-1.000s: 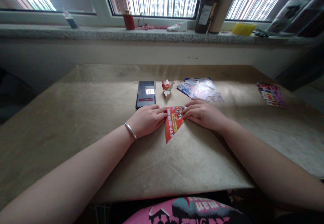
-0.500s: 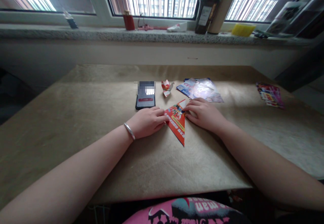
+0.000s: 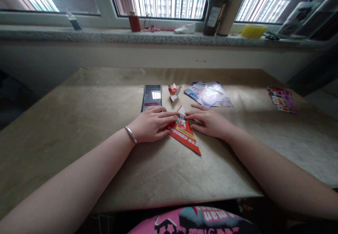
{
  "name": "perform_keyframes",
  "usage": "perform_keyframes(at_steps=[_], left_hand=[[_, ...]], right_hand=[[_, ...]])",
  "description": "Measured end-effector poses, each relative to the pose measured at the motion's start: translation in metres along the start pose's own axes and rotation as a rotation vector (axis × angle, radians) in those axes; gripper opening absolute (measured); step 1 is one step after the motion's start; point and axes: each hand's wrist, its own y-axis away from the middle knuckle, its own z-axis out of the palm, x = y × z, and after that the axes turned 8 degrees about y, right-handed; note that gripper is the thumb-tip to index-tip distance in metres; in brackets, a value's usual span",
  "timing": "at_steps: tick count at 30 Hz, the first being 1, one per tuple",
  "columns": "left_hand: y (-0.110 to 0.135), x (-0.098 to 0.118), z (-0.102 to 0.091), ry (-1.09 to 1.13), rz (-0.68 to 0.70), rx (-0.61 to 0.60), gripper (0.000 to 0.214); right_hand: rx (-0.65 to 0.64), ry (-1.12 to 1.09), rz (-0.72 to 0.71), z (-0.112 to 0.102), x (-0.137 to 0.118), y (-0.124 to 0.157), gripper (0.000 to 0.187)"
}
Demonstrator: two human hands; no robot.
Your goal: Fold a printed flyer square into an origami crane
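A folded sheet of red printed paper (image 3: 185,133) lies on the table in a triangular shape, its white tip pointing away from me. My left hand (image 3: 153,123), with a silver bangle on the wrist, rests on the paper's left side, fingers stretched out over it. On the opposite edge, my right hand (image 3: 208,121) touches the paper with its fingertips, fingers spread. Just past the paper stands a small folded paper figure (image 3: 174,92) in red and white. Behind my left hand lies a phone (image 3: 152,100), its lower end partly covered by the fingers.
Glossy printed sheets (image 3: 208,93) lie behind my right hand, and a stack of colourful cards (image 3: 282,99) is at the table's right. Along the windowsill (image 3: 105,36) stand a red container (image 3: 134,22), a dark jar (image 3: 214,15) and a yellow object (image 3: 253,31).
The paper has turned, its lower point swinging right and its white tip shifting left. My left fingers have spread out over it, and my right fingers have opened wider.
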Motion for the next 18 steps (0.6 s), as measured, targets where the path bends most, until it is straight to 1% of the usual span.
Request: perform_keyframes(at_steps=[4, 9, 13, 18], left_hand=[[0.001, 0.000, -0.001, 0.037, -0.011, -0.059, 0.045], [0.000, 0.000, 0.003, 0.108, -0.047, -0.105, 0.049], [-0.001, 0.002, 0.006, 0.107, -0.066, -0.088, 0.050], [-0.003, 0.010, 0.006, 0.087, -0.105, -0.056, 0.048]], right_hand=[[0.001, -0.096, -0.042, 0.004, 0.003, 0.000, 0.030], [-0.001, -0.049, -0.052, 0.003, 0.000, -0.001, 0.032], [0.005, -0.058, -0.046, -0.002, -0.009, -0.002, 0.034], [-0.034, -0.085, -0.088, -0.010, -0.022, -0.003, 0.028]])
